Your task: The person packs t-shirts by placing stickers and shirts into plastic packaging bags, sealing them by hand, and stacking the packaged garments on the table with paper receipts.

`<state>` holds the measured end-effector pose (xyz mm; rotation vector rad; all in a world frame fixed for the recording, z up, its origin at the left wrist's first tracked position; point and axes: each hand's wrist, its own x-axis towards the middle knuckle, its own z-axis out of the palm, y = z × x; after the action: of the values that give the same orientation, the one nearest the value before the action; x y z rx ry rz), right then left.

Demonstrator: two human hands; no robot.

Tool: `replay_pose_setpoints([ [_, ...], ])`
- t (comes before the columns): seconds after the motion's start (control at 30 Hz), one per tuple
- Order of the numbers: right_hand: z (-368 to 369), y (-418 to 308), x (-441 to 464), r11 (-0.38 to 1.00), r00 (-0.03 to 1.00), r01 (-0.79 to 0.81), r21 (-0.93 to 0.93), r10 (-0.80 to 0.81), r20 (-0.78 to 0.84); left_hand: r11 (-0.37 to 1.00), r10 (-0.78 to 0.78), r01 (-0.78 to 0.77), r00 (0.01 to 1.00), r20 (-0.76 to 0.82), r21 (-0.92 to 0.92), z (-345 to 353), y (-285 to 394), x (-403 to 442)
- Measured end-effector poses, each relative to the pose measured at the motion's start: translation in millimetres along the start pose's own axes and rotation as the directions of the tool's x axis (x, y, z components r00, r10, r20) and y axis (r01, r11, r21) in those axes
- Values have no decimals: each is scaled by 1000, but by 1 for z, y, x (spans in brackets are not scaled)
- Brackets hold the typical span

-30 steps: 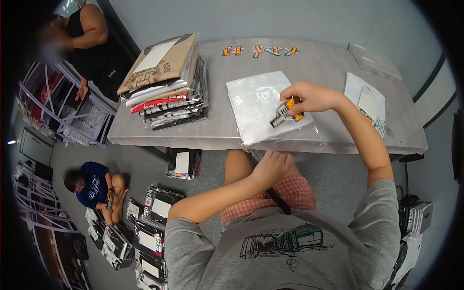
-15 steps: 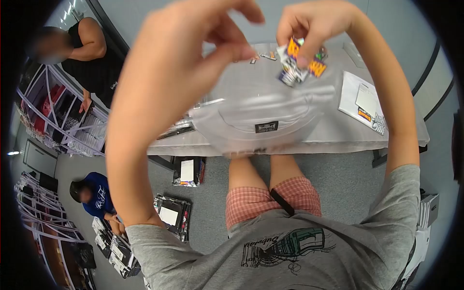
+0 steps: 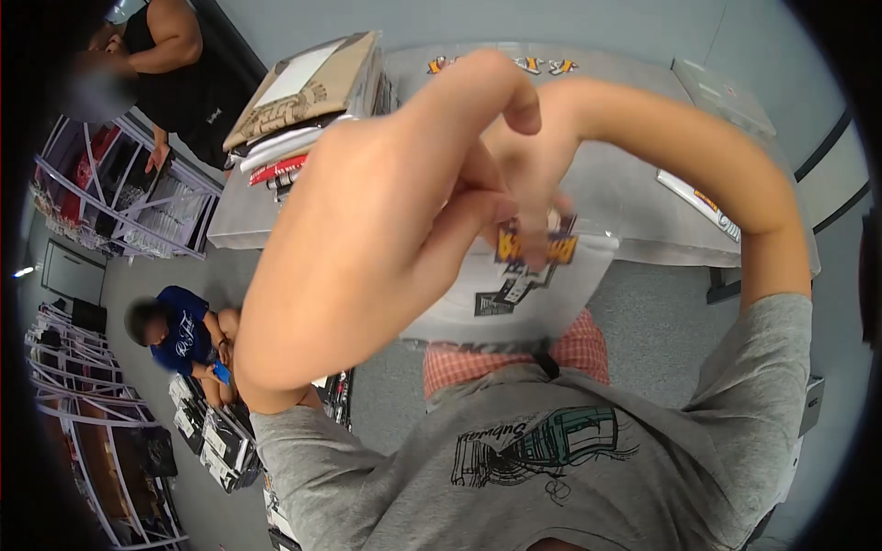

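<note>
A clear plastic bag (image 3: 579,298) with a folded white garment and a black label inside hangs over the table's front edge and in front of my shorts. My left hand (image 3: 386,230) is large in the foreground, thumb and fingers pinched together at the bag's upper edge; the exact grip is partly hidden. Behind it, my right hand (image 3: 542,170) is blurred and points down, its fingers on a few small orange-and-purple stickers (image 3: 560,248) at the bag's top. Whether the stickers are inside the bag or in front of it, I cannot tell.
More small stickers (image 3: 551,66) lie along the back of the grey table (image 3: 643,202). A stack of bagged garments (image 3: 303,92) stands on its left, a flat white package (image 3: 698,202) on its right. One person stands at the left; another sits by bagged piles (image 3: 225,445) on the floor.
My right hand has come down with the stickers to the bag's top. My left fingers have closed to a pinch. The bag has moved closer to my body, and the view has shifted.
</note>
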<state>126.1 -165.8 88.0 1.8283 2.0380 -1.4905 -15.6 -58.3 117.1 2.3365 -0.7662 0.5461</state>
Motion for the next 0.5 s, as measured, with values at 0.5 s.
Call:
replay_pose_setpoints([
  [0.5, 83, 97, -53, 826, 639, 488, 283, -117, -760, 993, -120, 118, 988, -101, -23, 17, -28, -21],
])
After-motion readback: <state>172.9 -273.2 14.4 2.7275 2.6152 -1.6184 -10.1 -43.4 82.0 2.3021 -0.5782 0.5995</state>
